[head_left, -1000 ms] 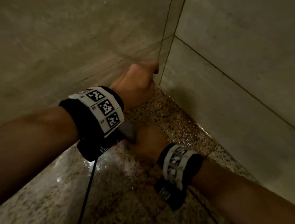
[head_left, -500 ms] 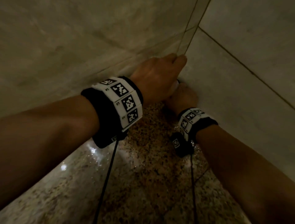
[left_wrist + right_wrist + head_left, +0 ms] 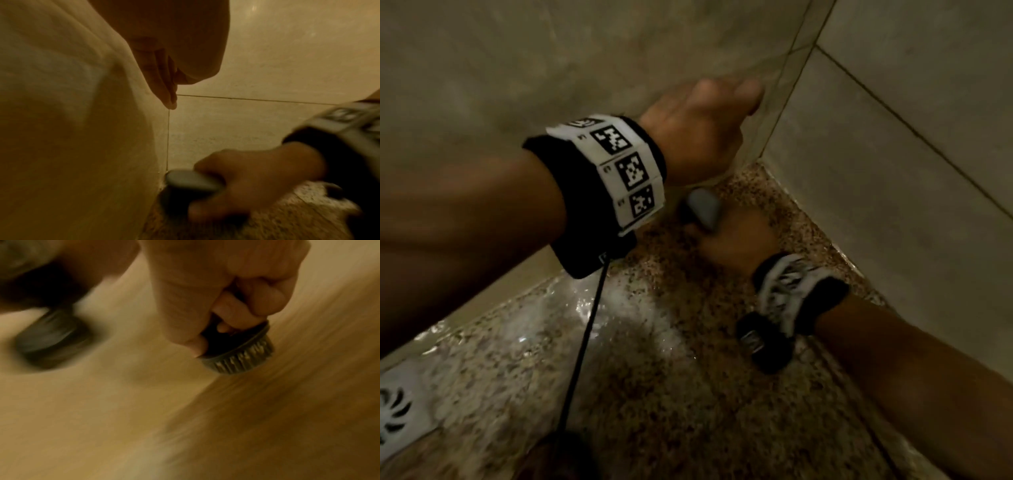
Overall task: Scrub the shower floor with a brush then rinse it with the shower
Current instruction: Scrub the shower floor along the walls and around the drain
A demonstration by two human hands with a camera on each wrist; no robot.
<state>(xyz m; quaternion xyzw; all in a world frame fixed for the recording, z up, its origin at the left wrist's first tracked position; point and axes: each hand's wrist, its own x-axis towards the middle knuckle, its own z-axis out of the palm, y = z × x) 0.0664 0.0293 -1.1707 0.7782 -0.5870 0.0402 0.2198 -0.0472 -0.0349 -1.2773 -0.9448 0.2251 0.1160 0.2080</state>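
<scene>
A brush with a grey handle (image 3: 703, 209) sits bristles-down on the wet speckled shower floor (image 3: 661, 394), a short way out from the corner. My right hand (image 3: 736, 240) grips that handle from above. In the right wrist view my fingers curl around the brush (image 3: 240, 356), whose dark round base and pale bristles show, blurred by motion. My left hand (image 3: 705, 126) rests against the left wall just above, beside the corner joint. In the left wrist view its fingers (image 3: 162, 81) lie straight along the tile, with the brush (image 3: 191, 180) and the right hand (image 3: 257, 181) below.
Beige tiled walls (image 3: 893, 171) meet in a corner right behind the brush. A white floor drain (image 3: 397, 418) lies at the lower left. Water glistens on the floor toward the drain. A black cable (image 3: 582, 342) hangs from my left wrist band.
Half a second ago my right hand was pushed deep into the corner under the left hand; it has drawn back along the floor with the brush. The left hand stays on the wall.
</scene>
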